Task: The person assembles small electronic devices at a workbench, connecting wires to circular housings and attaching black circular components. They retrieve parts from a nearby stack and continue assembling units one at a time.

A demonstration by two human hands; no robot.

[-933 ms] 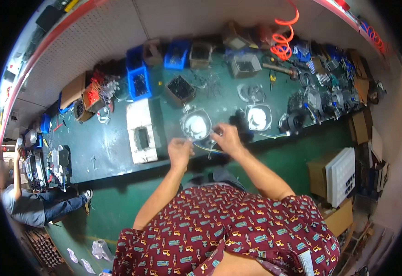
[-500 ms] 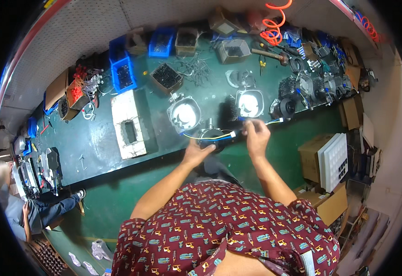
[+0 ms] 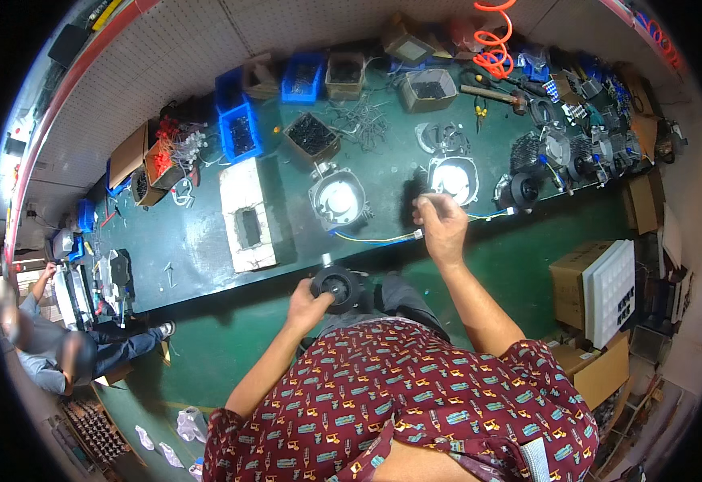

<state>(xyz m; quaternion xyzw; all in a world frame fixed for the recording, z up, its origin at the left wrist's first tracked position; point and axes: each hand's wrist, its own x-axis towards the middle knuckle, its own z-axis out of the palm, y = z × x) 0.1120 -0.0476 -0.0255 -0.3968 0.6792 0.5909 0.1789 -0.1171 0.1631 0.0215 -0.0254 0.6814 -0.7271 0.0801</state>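
Note:
My left hand [image 3: 309, 308] is closed around a round black part with a hollow, ribbed centre [image 3: 346, 281], held off the table's front edge, close to my body. My right hand [image 3: 445, 233] hovers over the front of the table with fingers curled together; whatever they may pinch is hidden. Just beyond it sits a silver metal housing with a bright round inside [image 3: 454, 180]. A similar metal housing [image 3: 339, 199] lies to its left. From that one a thin yellow-and-blue cable [image 3: 375, 239] runs along the table edge to a white connector near my right wrist.
On the green table [image 3: 178, 241] a white block with a square hole [image 3: 240, 181] stands left. Behind are blue bins [image 3: 241, 131] and a carton of dark small parts [image 3: 311, 135]. A mallet [image 3: 491, 95] and several motor-like assemblies [image 3: 556, 145] lie right. Someone sits far left [image 3: 45, 353].
My left hand has drawn the round black part back from the table edge toward my body, away from the cable. My right hand stays near the right housing, its fingers more curled.

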